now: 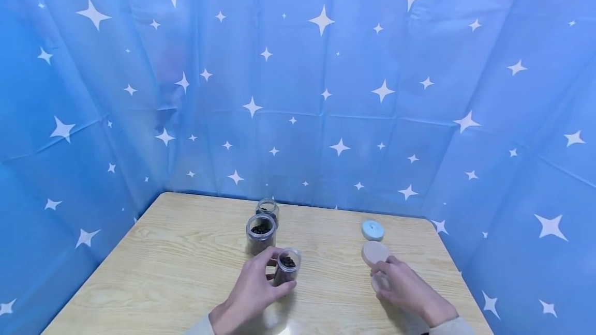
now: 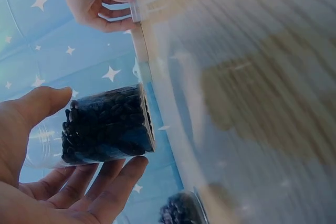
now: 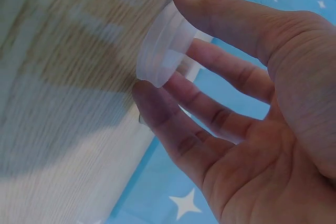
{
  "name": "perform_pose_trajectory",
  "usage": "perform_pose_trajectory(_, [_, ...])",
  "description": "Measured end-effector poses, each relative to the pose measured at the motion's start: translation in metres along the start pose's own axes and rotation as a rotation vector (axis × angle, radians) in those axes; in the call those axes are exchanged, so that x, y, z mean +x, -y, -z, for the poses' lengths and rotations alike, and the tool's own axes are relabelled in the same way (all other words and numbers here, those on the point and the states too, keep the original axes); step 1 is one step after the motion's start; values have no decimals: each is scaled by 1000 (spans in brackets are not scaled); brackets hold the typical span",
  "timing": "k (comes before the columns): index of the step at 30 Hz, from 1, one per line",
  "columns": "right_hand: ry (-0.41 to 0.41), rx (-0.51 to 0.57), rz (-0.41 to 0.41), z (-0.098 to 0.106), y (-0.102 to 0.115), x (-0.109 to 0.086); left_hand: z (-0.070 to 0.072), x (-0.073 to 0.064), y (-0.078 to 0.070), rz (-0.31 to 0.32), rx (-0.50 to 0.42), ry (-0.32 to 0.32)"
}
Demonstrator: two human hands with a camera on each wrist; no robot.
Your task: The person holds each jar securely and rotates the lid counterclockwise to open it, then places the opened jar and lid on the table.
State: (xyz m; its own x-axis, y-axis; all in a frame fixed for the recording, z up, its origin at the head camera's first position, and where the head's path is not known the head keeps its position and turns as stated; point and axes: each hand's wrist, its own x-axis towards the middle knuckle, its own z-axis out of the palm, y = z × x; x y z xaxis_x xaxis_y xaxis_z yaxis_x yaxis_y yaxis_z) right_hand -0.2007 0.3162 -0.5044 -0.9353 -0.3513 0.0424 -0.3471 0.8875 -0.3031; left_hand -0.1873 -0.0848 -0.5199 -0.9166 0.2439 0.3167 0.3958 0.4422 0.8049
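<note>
My left hand (image 1: 253, 284) grips a small clear jar (image 1: 285, 275) by its sides, thumb on the near side and fingers on the far side. The jar stands open-topped on the table, and dark bean-like pieces (image 2: 107, 124) fill its lower part in the left wrist view. Over to the right, my right hand (image 1: 407, 288) holds a translucent lid (image 3: 164, 48) by its rim between thumb and fingers, low at the tabletop. Part of that lid is hidden by the hand in the head view.
Behind the gripped jar stand a larger open jar (image 1: 261, 244) of dark pieces and another glass jar (image 1: 267, 206). A pale beige lid (image 1: 374, 253) and a light blue lid (image 1: 372, 230) lie beyond my right hand. A blue star-patterned curtain (image 1: 298, 76) surrounds the wooden table (image 1: 186, 252).
</note>
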Motion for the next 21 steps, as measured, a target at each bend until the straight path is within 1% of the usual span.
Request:
perform_pose_trajectory(4, [0,-9,-1,-1,-1,0,4,0,4,24,9,-9])
perform_pose_trajectory(7, [-3,-18,6,0,-3,-2,7,0,8,43,-1,-8])
perform_pose_trajectory(11, [-7,-1,-8,2,-4,-5,11,0,12,58,-12,-21])
perform_pose_trajectory(16, [-1,9,-33,6,-5,-8,16,1,15,64,18,-55])
perform_pose_trajectory(19, [-14,-7,-51,7,-4,-11,20,1,18,79,56,-79])
perform_pose_trajectory(21, [-31,-17,-72,9,-2,-13,22,2,20,92,64,-94])
